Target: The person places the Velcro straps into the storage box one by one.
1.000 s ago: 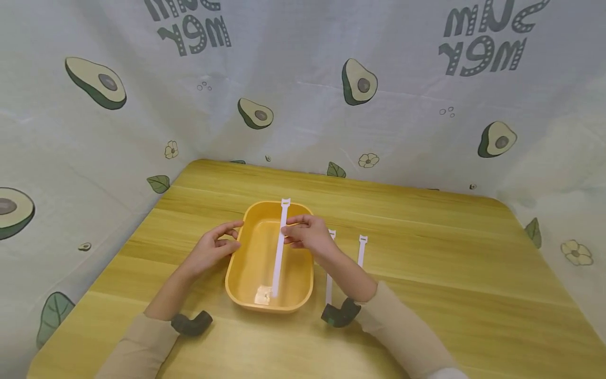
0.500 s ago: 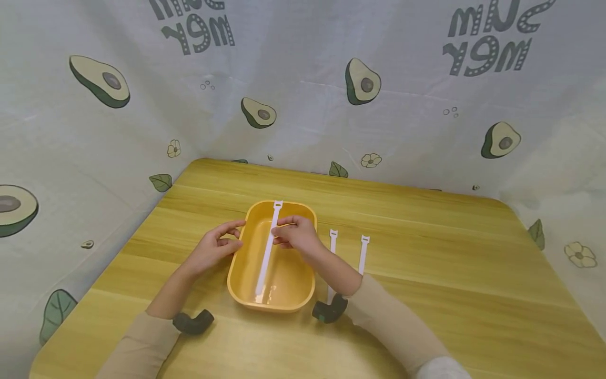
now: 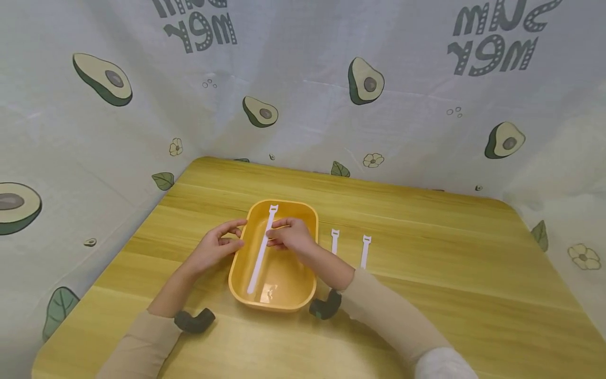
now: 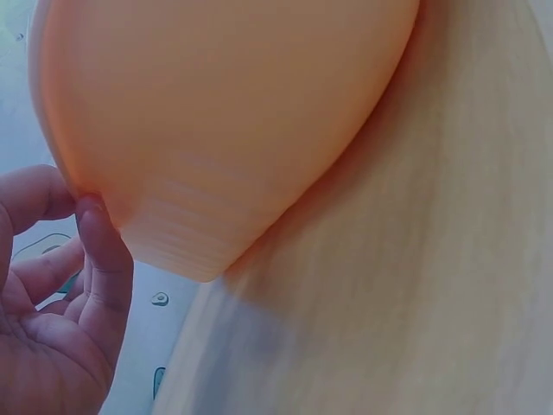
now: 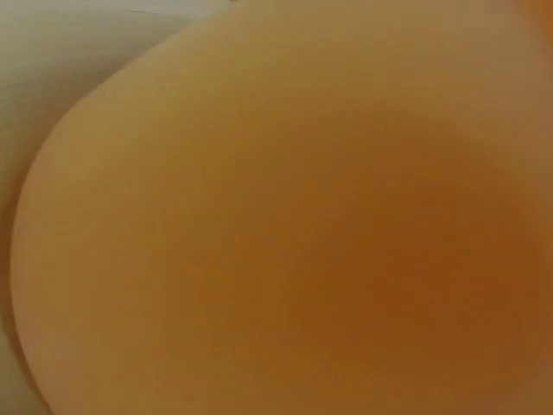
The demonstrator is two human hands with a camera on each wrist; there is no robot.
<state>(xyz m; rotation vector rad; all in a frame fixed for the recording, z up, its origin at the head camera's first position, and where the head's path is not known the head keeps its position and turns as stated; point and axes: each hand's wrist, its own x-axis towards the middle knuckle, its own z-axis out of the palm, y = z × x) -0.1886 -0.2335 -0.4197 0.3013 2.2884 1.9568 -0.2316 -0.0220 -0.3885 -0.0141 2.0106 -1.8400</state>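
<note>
A yellow plastic basin (image 3: 284, 284) with rounded corners stands on the table. At its left rim my left hand (image 3: 214, 250) pinches the edge. The left wrist view shows that hand's thumb against the basin's wall (image 4: 225, 112) and the index finger at the rim. My right hand (image 3: 293, 237) reaches over the basin and pinches a white cable tie (image 3: 258, 263) with a slotted head. The tie lies slantwise over the basin's left half; whether it touches the floor of the basin I cannot tell. In the right wrist view the basin's wall (image 5: 259, 216) hides the hand.
Two more white cable ties lie right of the basin: a nearer tie (image 3: 335, 242), partly behind the right forearm, and a farther tie (image 3: 365, 252), partly covered by the sleeve. A printed curtain (image 3: 307, 121) hangs behind the wooden table (image 3: 426, 252).
My right hand has moved left with the white cable tie, which now sits farther left and lower over the basin. My left hand has stayed at the rim.
</note>
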